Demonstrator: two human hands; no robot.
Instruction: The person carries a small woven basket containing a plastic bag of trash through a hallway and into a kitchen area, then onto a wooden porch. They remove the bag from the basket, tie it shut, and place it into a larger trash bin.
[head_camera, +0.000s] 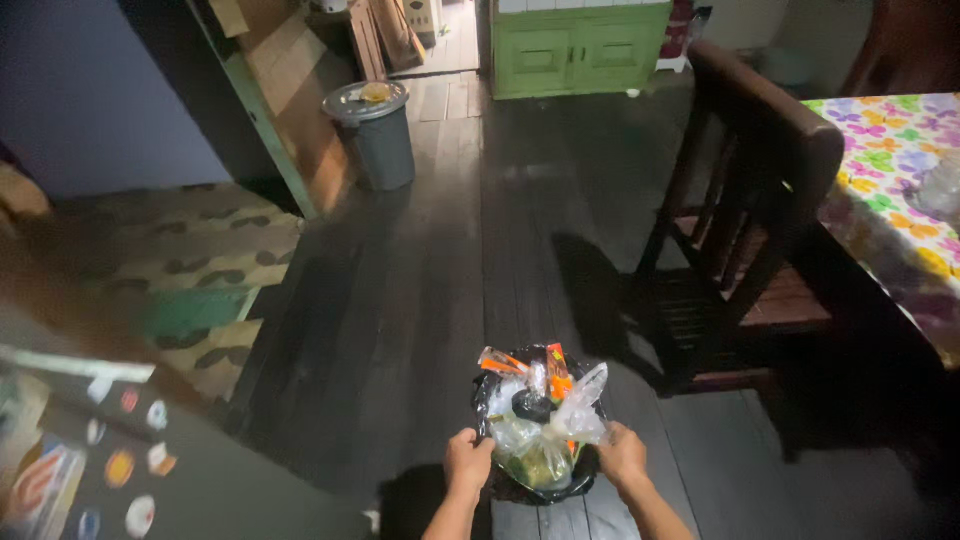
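Note:
A small black bin with a black liner (487, 392) stands on the dark plank floor just below me. It is stuffed with clear plastic bags (545, 430) and orange wrappers (557, 378). My left hand (467, 462) grips the liner at the bin's left rim. My right hand (622, 456) grips it at the right rim. Both fists are closed on the plastic edge.
A grey lidded bin (375, 132) stands far ahead by a wooden beam. A dark wooden chair (745, 230) and a table with a flowered cloth (900, 190) are to the right. A green cabinet (575, 48) is at the back. A patterned mat (190, 250) and a dark appliance with round magnets (110, 450) are on the left.

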